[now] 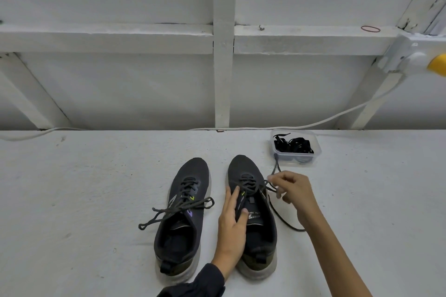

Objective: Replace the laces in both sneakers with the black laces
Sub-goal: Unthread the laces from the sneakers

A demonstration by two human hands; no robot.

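White surface [96, 188], hands at the right sneaker [261, 234]

Left hand [233, 220] lies flat, fingers straight, on its tongue. Right hand [294, 190] pinches its gray lace [252, 185] just beside. Black laces [295, 145] sit in a clear tub [294, 160] beyond.

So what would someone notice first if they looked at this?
Two dark shoes sit side by side in the middle of the white surface: the left sneaker and the right sneaker. The left hand rests on the right sneaker while the right hand pinches its lace. Behind them, to the right, a clear tub holds the black laces.
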